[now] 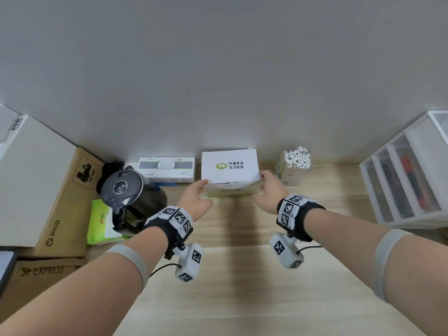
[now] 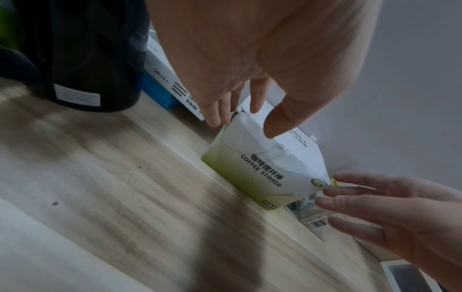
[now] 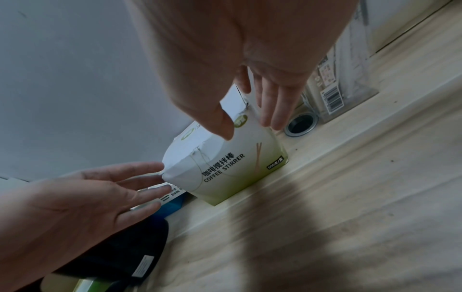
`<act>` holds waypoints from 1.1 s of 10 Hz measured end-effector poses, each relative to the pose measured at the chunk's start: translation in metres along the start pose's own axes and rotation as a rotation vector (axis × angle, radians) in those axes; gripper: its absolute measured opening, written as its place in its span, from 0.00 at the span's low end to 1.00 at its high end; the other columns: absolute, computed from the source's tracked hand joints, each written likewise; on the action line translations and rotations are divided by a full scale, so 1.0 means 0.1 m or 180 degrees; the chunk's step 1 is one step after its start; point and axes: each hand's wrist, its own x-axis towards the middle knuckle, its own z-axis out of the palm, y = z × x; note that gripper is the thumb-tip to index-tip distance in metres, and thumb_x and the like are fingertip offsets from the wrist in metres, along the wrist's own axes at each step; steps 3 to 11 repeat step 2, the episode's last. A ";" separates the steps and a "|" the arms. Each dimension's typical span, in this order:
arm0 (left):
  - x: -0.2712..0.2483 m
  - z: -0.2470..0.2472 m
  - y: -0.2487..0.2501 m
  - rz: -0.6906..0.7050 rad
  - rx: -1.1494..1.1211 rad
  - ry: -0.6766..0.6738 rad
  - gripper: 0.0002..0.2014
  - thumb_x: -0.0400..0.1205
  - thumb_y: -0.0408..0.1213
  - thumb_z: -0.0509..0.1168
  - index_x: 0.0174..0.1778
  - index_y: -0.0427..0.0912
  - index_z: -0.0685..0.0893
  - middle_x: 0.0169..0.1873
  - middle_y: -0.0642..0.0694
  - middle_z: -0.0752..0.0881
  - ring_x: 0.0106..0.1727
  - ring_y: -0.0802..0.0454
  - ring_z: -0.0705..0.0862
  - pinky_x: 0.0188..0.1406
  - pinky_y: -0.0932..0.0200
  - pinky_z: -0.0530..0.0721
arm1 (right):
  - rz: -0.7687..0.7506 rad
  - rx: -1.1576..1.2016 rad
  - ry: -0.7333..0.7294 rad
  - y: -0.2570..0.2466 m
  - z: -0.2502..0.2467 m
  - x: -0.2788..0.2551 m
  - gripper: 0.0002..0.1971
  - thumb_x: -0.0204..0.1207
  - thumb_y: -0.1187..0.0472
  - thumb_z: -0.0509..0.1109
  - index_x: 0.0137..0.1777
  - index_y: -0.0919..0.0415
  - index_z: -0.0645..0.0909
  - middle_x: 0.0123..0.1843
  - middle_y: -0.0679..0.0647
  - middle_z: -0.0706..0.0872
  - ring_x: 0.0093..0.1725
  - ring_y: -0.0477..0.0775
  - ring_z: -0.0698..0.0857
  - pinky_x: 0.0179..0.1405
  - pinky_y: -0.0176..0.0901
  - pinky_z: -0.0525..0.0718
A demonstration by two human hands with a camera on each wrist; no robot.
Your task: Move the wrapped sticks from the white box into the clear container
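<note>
Hands at the box, one on each side. The white box [image 1: 229, 167] stands on the wooden bench [image 1: 242, 275] hard against the grey wall [image 1: 218, 69], lid flaps down, "COFFEE STIRRER" printed on its front face. The left hand [image 1: 196, 199] reaches its left end: fingers straight, fingertips [image 2: 215, 116] on the box's near left corner, thumb arched over the top edge. That grip is wide and relaxed, nothing closed round the cardboard. The right hand [image 1: 266, 191] mirrors it at the right end: fingers [image 3: 272, 110] extended down the box's right side, thumb over the front upper corner, grip spread open too, holding nothing. Whether the thumbs actually press the box is hard to tell from the wrist views.

Just right of the box stands the clear container [image 1: 294, 169], already packed with wrapped sticks [image 1: 297, 157] standing on end, their white twisted tops showing above its rim. A round metal-rimmed hole [image 3: 301, 124] sits in the bench between box and container.

Over on the left, a dark kettle [image 1: 126, 192] stands near the left wrist, a green packet [image 1: 99, 224] beside it, a flat white carton [image 1: 167, 169] behind against the wall, and brown cardboard cartons [image 1: 65, 209] stacked at the far edge. On the right, a white drawer unit [image 1: 407, 180] with translucent fronts. Marker-covered bands wrap both wrists.
</note>
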 end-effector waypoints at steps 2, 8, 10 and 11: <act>-0.22 -0.15 0.25 0.0258 -0.0018 0.0301 0.26 0.81 0.32 0.72 0.77 0.42 0.79 0.64 0.45 0.81 0.59 0.51 0.83 0.55 0.70 0.78 | 0.0048 0.0012 0.0127 -0.15 -0.26 -0.16 0.33 0.72 0.51 0.74 0.76 0.59 0.69 0.70 0.54 0.79 0.64 0.57 0.83 0.64 0.50 0.82; -0.22 -0.15 0.25 0.0258 -0.0018 0.0301 0.26 0.81 0.32 0.72 0.77 0.42 0.79 0.64 0.45 0.81 0.59 0.51 0.83 0.55 0.70 0.78 | 0.0048 0.0012 0.0127 -0.15 -0.26 -0.16 0.33 0.72 0.51 0.74 0.76 0.59 0.69 0.70 0.54 0.79 0.64 0.57 0.83 0.64 0.50 0.82; -0.22 -0.15 0.25 0.0258 -0.0018 0.0301 0.26 0.81 0.32 0.72 0.77 0.42 0.79 0.64 0.45 0.81 0.59 0.51 0.83 0.55 0.70 0.78 | 0.0048 0.0012 0.0127 -0.15 -0.26 -0.16 0.33 0.72 0.51 0.74 0.76 0.59 0.69 0.70 0.54 0.79 0.64 0.57 0.83 0.64 0.50 0.82; -0.22 -0.15 0.25 0.0258 -0.0018 0.0301 0.26 0.81 0.32 0.72 0.77 0.42 0.79 0.64 0.45 0.81 0.59 0.51 0.83 0.55 0.70 0.78 | 0.0048 0.0012 0.0127 -0.15 -0.26 -0.16 0.33 0.72 0.51 0.74 0.76 0.59 0.69 0.70 0.54 0.79 0.64 0.57 0.83 0.64 0.50 0.82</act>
